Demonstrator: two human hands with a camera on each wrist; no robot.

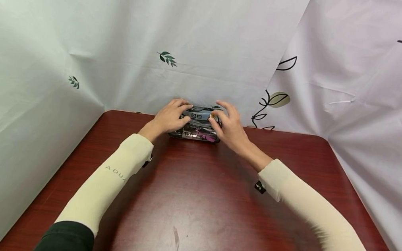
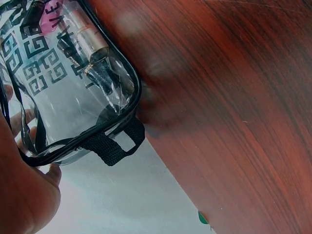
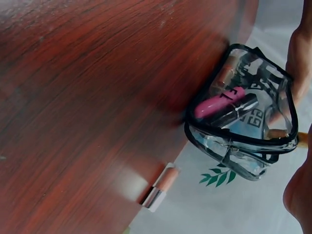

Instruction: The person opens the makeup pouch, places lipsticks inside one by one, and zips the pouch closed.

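Note:
A clear makeup bag [image 1: 200,133] with black trim stands at the back of the table, with a pink tube [image 3: 219,102], a black tube [image 3: 234,113] and other cosmetics showing through its plastic. My left hand [image 1: 170,117] grips the bag's upper left edge, fingers partly visible through the clear wall in the left wrist view. At the upper right end, my right hand [image 1: 230,127] pinches a small gold-coloured item [image 1: 212,116] between thumb and index finger at the bag's opening. Its exact kind is too small to tell.
A lip gloss tube [image 3: 161,187] lies near the table's back edge, beside the bag. White cloth with leaf prints [image 1: 208,42] hangs right behind the table [image 1: 194,204] and along its sides. A black strap loop [image 2: 114,146] sticks out from the bag's end.

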